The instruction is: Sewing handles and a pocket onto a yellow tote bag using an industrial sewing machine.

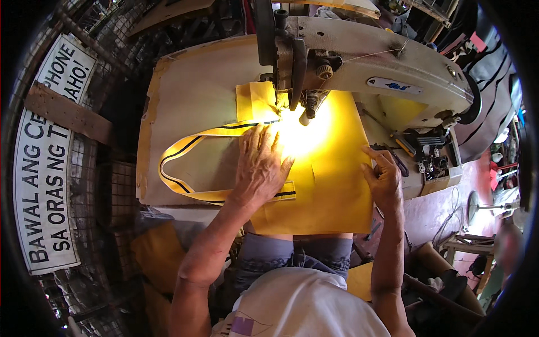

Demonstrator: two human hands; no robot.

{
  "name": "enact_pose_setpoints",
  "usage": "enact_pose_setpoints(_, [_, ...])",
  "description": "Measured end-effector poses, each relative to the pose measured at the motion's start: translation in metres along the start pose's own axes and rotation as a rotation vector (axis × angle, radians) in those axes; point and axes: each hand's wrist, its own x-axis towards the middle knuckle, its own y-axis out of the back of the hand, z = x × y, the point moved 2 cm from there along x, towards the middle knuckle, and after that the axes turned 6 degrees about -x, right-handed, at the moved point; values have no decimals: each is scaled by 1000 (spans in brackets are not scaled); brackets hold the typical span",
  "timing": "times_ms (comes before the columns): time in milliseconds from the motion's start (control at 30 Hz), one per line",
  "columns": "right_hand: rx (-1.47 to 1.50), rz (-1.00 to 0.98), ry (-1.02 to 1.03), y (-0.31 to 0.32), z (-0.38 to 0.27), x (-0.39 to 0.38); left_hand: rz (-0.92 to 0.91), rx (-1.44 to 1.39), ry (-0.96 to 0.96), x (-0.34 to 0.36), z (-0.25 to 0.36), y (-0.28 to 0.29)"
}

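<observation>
A large yellow fabric panel (337, 196) lies under the head of a sewing machine (359, 50), its lower part reaching over my lap. A yellow strap with a dark centre stripe (181, 147) loops out to the left, one end near the needle area and the other on the panel. My left hand (261, 165) lies flat over the strap and panel, fingers stretched toward the needle area. At the panel's right edge rests my right hand (384, 177), thumb and forefinger apart on the fabric. Lamp glare washes out the fabric beside the needle.
The worn machine table (196, 90) extends to the left. A pair of yellow-handled scissors (403, 145) lies right of the machine, near an open box of small metal parts (441, 168). Wire mesh with a white lettered sign (42, 185) stands at the left.
</observation>
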Motion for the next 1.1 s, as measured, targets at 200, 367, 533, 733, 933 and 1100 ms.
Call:
enact_pose_setpoints(200, [-140, -57, 5, 8, -4, 3, 21, -42, 21, 0, 1, -4])
enact_pose_setpoints(367, [-163, -49, 42, 8, -4, 3, -10, -20, 39, 1, 2, -3])
enact_pose_setpoints(533, [-193, -28, 32, 4, -3, 0, -32, -51, 67, 3, 3, -1])
enact_pose_setpoints(733, [-216, 54, 150, -3, -9, 11, -57, -49, 91, 11, -4, -3])
enact_pose_setpoints(933, [-154, 19, 113, 22, -5, 4, 12, -71, 71, 10, -14, -3])
enact_pose_setpoints(1100, [-471, 401, 424, 116, 7, 33, -88, -44, 48, 24, -37, -1])
